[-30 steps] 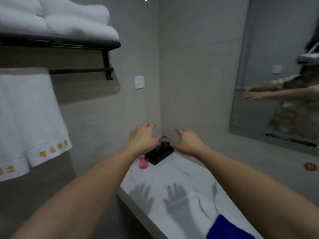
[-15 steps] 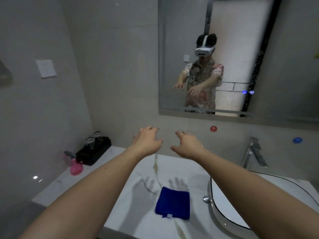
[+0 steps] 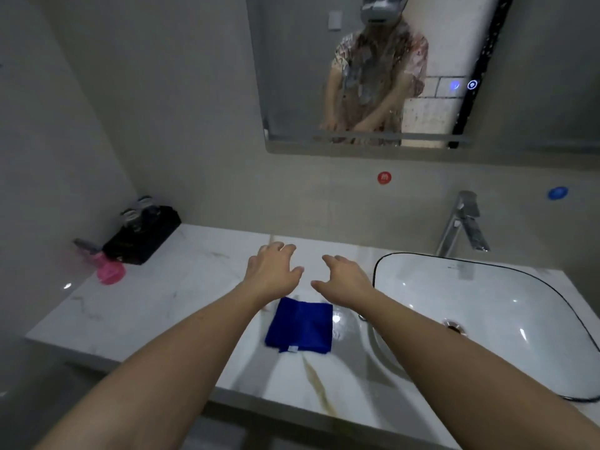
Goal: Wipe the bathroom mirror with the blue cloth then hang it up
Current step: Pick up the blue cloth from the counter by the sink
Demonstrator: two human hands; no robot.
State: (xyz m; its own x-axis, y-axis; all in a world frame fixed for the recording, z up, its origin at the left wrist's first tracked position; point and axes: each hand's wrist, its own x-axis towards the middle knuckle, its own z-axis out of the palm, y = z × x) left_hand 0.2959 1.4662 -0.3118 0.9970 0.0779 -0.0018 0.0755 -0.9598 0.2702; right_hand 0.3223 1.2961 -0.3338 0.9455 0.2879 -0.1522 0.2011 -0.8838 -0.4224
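A folded blue cloth (image 3: pixel 300 326) lies flat on the white marble counter (image 3: pixel 181 306), just left of the sink. My left hand (image 3: pixel 271 269) hovers beyond the cloth's far left corner, fingers spread and empty. My right hand (image 3: pixel 344 279) hovers beyond its far right corner, also spread and empty. Neither hand touches the cloth. The mirror (image 3: pixel 422 76) hangs on the wall above the counter, smeared and spotted, and reflects a person in a patterned shirt.
A white basin (image 3: pixel 487 323) with a black rim fills the counter's right side, with a chrome tap (image 3: pixel 464 222) behind it. A black tray with glasses (image 3: pixel 143 232) and a pink item (image 3: pixel 110 271) stand at the far left. Red (image 3: pixel 384 177) and blue (image 3: pixel 557 192) wall stickers sit below the mirror.
The view swung right from the towel rack to the mirror, then tilted down onto the counter. Both hands stay outstretched and empty and now sit lower, just past the blue cloth.
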